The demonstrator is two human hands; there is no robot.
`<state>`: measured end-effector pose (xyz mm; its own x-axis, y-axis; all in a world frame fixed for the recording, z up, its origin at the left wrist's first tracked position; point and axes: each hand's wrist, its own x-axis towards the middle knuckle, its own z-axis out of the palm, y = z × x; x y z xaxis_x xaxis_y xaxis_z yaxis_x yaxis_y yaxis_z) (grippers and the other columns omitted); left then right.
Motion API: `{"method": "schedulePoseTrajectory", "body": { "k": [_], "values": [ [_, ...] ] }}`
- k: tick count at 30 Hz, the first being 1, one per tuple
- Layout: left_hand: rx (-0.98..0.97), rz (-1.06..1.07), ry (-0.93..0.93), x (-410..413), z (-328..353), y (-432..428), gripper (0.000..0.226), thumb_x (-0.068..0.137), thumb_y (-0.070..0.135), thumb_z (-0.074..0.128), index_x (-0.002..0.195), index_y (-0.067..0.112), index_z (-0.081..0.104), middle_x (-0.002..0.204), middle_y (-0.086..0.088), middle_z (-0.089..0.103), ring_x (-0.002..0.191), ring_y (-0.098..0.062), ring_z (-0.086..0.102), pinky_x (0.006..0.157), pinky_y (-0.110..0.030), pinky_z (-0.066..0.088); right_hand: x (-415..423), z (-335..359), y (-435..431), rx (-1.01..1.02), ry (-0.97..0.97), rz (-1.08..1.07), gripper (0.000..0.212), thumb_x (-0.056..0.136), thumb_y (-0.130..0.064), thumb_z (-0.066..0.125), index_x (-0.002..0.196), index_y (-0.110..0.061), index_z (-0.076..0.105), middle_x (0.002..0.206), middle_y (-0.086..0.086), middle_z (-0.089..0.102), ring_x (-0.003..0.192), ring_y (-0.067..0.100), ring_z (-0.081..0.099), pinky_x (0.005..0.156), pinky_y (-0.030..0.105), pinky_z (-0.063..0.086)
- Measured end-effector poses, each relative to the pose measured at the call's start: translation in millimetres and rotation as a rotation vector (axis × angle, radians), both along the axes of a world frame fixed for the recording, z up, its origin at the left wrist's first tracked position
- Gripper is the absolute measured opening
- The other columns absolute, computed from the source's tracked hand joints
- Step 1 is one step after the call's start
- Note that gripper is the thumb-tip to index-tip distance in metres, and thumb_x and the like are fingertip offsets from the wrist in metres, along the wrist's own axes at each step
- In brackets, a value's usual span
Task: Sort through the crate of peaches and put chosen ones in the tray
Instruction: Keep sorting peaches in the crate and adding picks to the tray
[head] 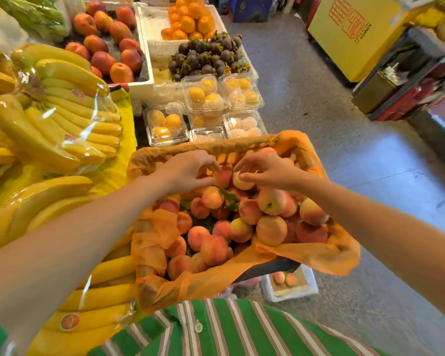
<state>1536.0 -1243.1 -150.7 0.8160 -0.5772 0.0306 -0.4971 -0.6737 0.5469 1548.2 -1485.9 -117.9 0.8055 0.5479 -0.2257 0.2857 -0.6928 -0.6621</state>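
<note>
With the right hand (267, 172) pinching a pale peach (243, 183) and the left hand (188, 172) curled round a red peach (224, 177), lift gently and check for bruises.

wrapped bunches of bananas (62, 104) fill the counter's left side on a yellow cloth (125, 116), with more bananas (62, 201) along its near left edge. green leafy vegetables (36, 16) lie at the far left corner, and beside them red-orange fruit (106, 42) sit in a dark-lined box. oranges (190, 19) are heaped in a white foam box (149, 29) at the far edge, mangosteens (206, 56) just in front. clear lidded boxes (203, 95) of yellow fruit stand nearer. a yellow carton (355, 34) stands on the grey floor (306, 111).
</note>
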Motion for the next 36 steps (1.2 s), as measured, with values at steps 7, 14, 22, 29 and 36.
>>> {"method": "schedulePoseTrajectory", "body": {
  "k": [7, 14, 22, 29, 36],
  "values": [
    [-0.009, -0.193, 0.111, 4.3, -13.6, -79.7, 0.055, 0.082, 0.04, 0.072, 0.13, 0.022, 0.051, 0.121, -0.004, 0.05, 0.108, -0.02, 0.05, 0.089, -0.034, 0.043, -31.7, 2.4, -82.4, -0.19, -0.062, -0.035, 0.027, 0.085, -0.028, 0.073, 0.11, -0.019, 0.067, 0.101, 0.002, 0.06, 0.091, 0.017, 0.057, 0.078, 0.032, 0.049],
    [0.046, -0.238, 0.168, -6.1, -24.2, -128.2, 0.078, 0.072, 0.049, 0.077, 0.138, 0.025, 0.042, 0.125, -0.005, 0.041, 0.115, -0.025, 0.047, 0.096, -0.041, 0.044, -46.1, 10.1, -110.0, -0.448, -0.112, 0.056, 0.058, 0.068, -0.036, 0.081, 0.12, -0.025, 0.057, 0.123, 0.003, 0.045, 0.112, 0.019, 0.04, 0.095, 0.034, 0.039],
    [-0.022, -0.241, 0.233, -3.7, -20.1, -125.2, 0.07, 0.066, 0.046, 0.081, 0.126, 0.028, 0.05, 0.112, -0.004, 0.045, 0.104, -0.022, 0.048, 0.091, -0.045, 0.044, -53.2, 7.2, -118.7, -0.505, -0.11, 0.151, 0.06, 0.064, -0.024, 0.084, 0.119, -0.022, 0.058, 0.13, 0.003, 0.036, 0.113, 0.024, 0.042, 0.09, 0.041, 0.045],
    [0.124, -0.305, 0.441, 2.5, 6.1, -69.3, 0.06, 0.07, 0.042, 0.08, 0.123, 0.035, 0.053, 0.118, 0.006, 0.048, 0.109, -0.013, 0.046, 0.095, -0.036, 0.042, -48.9, 21.2, -99.9, -0.172, -0.028, -0.013, 0.044, 0.072, -0.027, 0.082, 0.112, -0.026, 0.063, 0.11, -0.001, 0.048, 0.104, 0.012, 0.047, 0.088, 0.018, 0.042],
    [0.682, -0.276, 0.381, -17.5, -2.9, -24.5, 0.06, 0.074, 0.042, 0.075, 0.124, 0.033, 0.044, 0.108, 0.006, 0.044, 0.095, -0.014, 0.046, 0.079, -0.031, 0.046, -62.5, 4.7, -11.1, -0.082, 0.117, 0.149, 0.048, 0.077, -0.03, 0.08, 0.118, -0.02, 0.059, 0.117, -0.002, 0.055, 0.108, 0.01, 0.052, 0.091, 0.024, 0.046]
  ]
}}
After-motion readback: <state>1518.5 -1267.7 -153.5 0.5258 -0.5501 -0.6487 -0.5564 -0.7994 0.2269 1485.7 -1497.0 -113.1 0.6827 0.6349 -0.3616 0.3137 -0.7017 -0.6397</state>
